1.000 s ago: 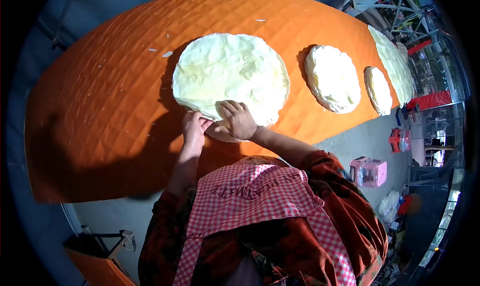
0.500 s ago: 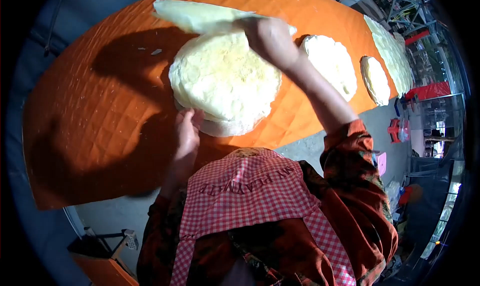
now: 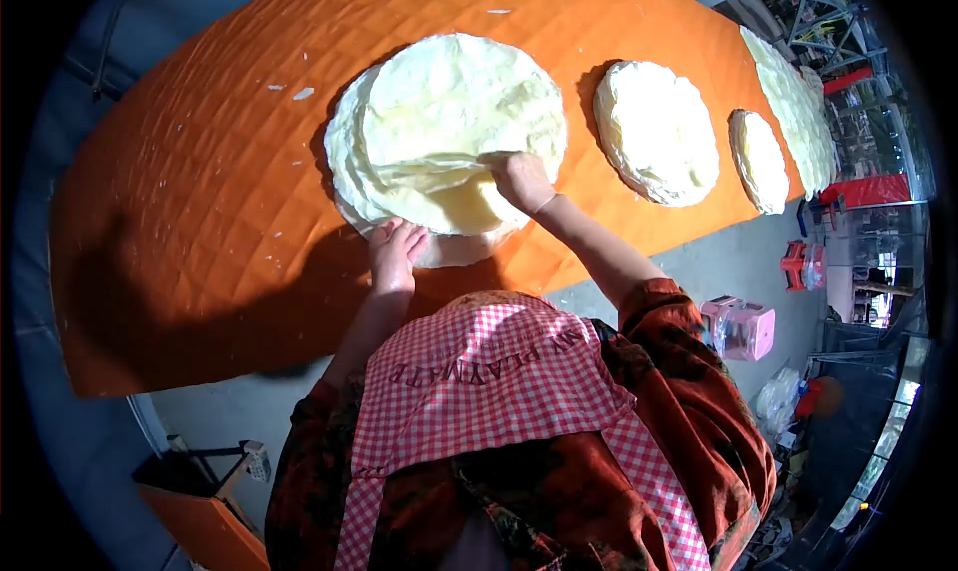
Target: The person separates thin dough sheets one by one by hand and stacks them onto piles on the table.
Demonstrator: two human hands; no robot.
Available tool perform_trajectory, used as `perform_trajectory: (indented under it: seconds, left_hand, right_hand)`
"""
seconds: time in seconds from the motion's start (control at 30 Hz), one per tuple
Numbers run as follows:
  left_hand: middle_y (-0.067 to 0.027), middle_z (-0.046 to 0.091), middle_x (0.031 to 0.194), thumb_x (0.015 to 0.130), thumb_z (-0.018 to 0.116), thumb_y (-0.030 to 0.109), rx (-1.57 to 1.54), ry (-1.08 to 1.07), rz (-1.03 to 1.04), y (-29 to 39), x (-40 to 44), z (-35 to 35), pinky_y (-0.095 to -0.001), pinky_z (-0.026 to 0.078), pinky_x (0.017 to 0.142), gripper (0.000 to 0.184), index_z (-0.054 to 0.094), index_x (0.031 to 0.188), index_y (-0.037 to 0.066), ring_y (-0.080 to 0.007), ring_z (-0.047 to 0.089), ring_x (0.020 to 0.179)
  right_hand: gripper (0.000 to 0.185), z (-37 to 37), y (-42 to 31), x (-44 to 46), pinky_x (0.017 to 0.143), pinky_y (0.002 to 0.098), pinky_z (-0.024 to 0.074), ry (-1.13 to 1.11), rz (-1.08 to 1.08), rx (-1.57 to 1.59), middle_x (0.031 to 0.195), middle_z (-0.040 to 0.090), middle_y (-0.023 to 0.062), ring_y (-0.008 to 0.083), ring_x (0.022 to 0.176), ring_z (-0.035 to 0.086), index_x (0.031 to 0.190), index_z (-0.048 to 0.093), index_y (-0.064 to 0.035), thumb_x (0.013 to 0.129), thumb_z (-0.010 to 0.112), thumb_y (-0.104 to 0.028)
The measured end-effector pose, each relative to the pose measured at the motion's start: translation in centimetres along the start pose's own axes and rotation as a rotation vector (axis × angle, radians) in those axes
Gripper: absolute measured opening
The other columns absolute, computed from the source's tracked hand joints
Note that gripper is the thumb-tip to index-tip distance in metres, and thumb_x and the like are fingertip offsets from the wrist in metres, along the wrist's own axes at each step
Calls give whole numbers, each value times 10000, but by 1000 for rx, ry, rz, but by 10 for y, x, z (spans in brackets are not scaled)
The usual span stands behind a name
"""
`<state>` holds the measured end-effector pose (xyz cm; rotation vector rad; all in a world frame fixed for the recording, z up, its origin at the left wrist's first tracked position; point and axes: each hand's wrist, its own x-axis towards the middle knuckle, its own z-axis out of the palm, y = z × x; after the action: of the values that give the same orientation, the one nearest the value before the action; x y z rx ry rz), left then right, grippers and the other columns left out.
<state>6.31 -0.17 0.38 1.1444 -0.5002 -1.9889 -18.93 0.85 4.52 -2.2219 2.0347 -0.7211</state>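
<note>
A stack of thin, pale yellow round sheets [image 3: 379, 122], like flatbread or pancake skins, lies on the orange quilted tabletop. Its uppermost sheet [image 3: 459, 82] is partly folded and wrinkled across the middle. My right hand [image 3: 524, 182] is closed at this fold, with the sheet's edge at its fingertips. At the near edge of the stack rests my left hand [image 3: 394, 252], its fingers stretched over the rim of the sheets. Below the fold, a shadowed part of the stack shows.
Two smaller stacks, a middle one [image 3: 657, 132] and a narrow one [image 3: 760, 162], lie to the right. Pale sheets [image 3: 788, 102] cover the table's far right end. Small flakes dot the orange cover [image 3: 230, 172]. A pink stool [image 3: 743, 329] stands on the floor.
My right hand has come down toward me, bringing the raised sheet from beyond the stack onto it. My left hand has shifted slightly right along the near edge.
</note>
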Motion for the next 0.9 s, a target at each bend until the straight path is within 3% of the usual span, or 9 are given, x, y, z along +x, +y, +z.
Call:
perform_trajectory:
  seconds: [0.1, 0.17, 0.2, 0.33, 0.63, 0.67, 0.77, 0.8, 0.9]
  left_hand:
    - [-179, 511, 1152, 943, 467, 220, -94, -62, -21, -9, 4, -2, -426, 461, 952, 343, 398, 1210, 16, -296, 529, 1093]
    - [-162, 489, 1224, 972, 404, 298, -221, -140, -53, -12, 11, 1, -438, 421, 994, 403, 384, 1265, 21, -281, 495, 1138]
    - [-109, 457, 1305, 985, 332, 384, -218, -114, -107, -12, 15, 3, -431, 357, 1037, 471, 372, 1309, 45, -247, 451, 1186]
    - [-75, 431, 1341, 969, 341, 467, -273, -139, -128, -9, 20, 8, -404, 327, 1026, 521, 355, 1341, 102, -229, 406, 1224]
    - [-43, 422, 1302, 931, 316, 584, -331, -204, -71, -11, 28, 15, -422, 362, 919, 610, 315, 1353, 144, -211, 429, 1132]
    - [-41, 419, 1301, 929, 313, 588, -325, -214, -64, -11, 28, 15, -428, 363, 917, 613, 308, 1356, 147, -212, 427, 1131]
    - [-41, 427, 1292, 933, 302, 584, -343, -194, -54, -10, 27, 17, -442, 363, 913, 611, 303, 1360, 146, -217, 423, 1133]
    - [-43, 424, 1300, 934, 300, 583, -340, -195, -47, -9, 27, 18, -447, 359, 916, 607, 305, 1360, 150, -220, 421, 1142]
    - [-52, 415, 1325, 934, 290, 584, -318, -201, -26, -5, 25, 21, -460, 351, 925, 601, 310, 1362, 162, -232, 413, 1168]
  right_hand:
    - [267, -34, -36, 12, 682, 378, 519, 32, 9, -34, 922, 662, 133, 309, 788, 638, 953, 671, -103, 765, 490, -45]
    - [281, 0, -25, -5, 689, 385, 517, -44, -32, -54, 914, 660, 148, 321, 795, 635, 960, 673, -102, 749, 498, -37]
    - [293, 8, -24, -10, 695, 392, 515, -119, 67, -11, 914, 659, 151, 324, 803, 632, 968, 678, -103, 735, 513, -36]
    - [275, 15, -19, -14, 702, 398, 506, -97, 197, 122, 863, 654, 168, 345, 793, 624, 973, 687, -94, 738, 548, -61]
    - [218, 8, 4, 3, 698, 347, 502, -80, 283, 373, 819, 645, 212, 318, 729, 629, 938, 662, 10, 784, 681, -142]
    - [210, 4, 5, 5, 694, 321, 499, -160, 370, 395, 839, 661, 186, 240, 728, 635, 951, 647, 23, 795, 685, -112]
    - [216, 9, 19, 9, 711, 314, 504, -87, 307, 558, 900, 670, 142, 159, 800, 624, 984, 619, 43, 801, 671, -59]
    - [244, 6, 23, 12, 751, 305, 503, -146, 398, 521, 953, 660, 101, 123, 866, 593, 1017, 595, 63, 797, 666, -16]
    - [286, 2, 22, 14, 747, 334, 489, -91, 422, 590, 933, 667, 189, 222, 843, 651, 1022, 635, 18, 786, 680, -137]
